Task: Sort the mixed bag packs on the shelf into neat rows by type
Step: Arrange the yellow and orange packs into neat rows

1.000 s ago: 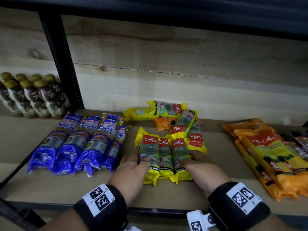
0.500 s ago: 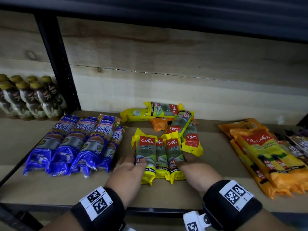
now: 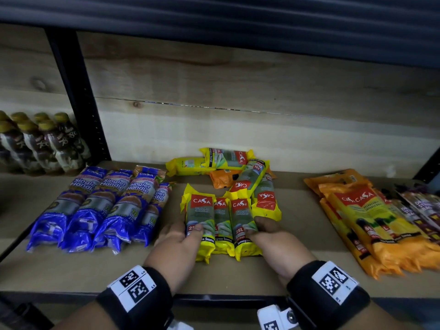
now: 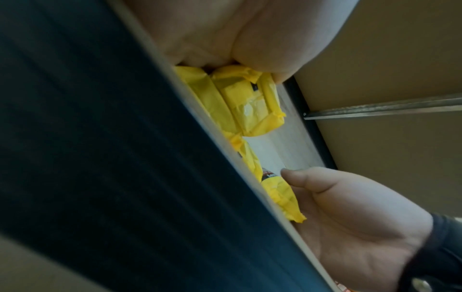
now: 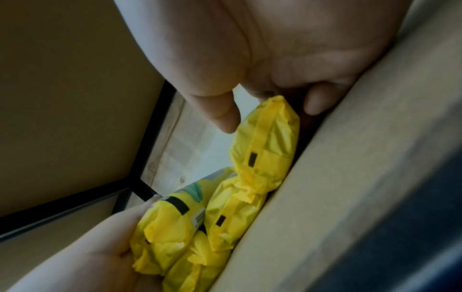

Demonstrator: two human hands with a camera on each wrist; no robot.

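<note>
Item: row of three yellow packs (image 3: 221, 225), laid side by side, long axis front to back, red "CASA" labels toward the rear wall; positioned at the front centre of the shelf (image 3: 297, 263). The row is bracketed by both hands. The left hand (image 3: 176, 246) is set against the left-most pack, thumb laid over its top face and the other fingers along its outer side. The right hand (image 3: 276, 244) is set against the right-most pack in the same manner, thumb on top; in the right wrist view its thumb (image 5: 220, 112) is seen over a yellow pack end (image 5: 265, 142) and a fingertip beneath it. Both hands are curled around the outer packs of the row.

Adjacent stock: a fourth yellow pack (image 3: 265, 201) is placed just right of the row, label reversed, touching it. Behind, loose yellow packs (image 3: 214, 160) are piled crosswise over a small orange pack (image 3: 223, 178), with one leaning diagonally (image 3: 250, 177).

Left section: four blue "Singlet Handle" packs (image 3: 100, 206) are arranged in a row, touching one another, near but apart from the yellow row.

Right section: large orange packs (image 3: 371, 222) are overlapped in a slanted stack, with dark-printed packs (image 3: 421, 208) at the far right edge.

Neighbouring bay: capped bottles (image 3: 45, 141) are grouped beyond the black upright (image 3: 81, 98).
</note>
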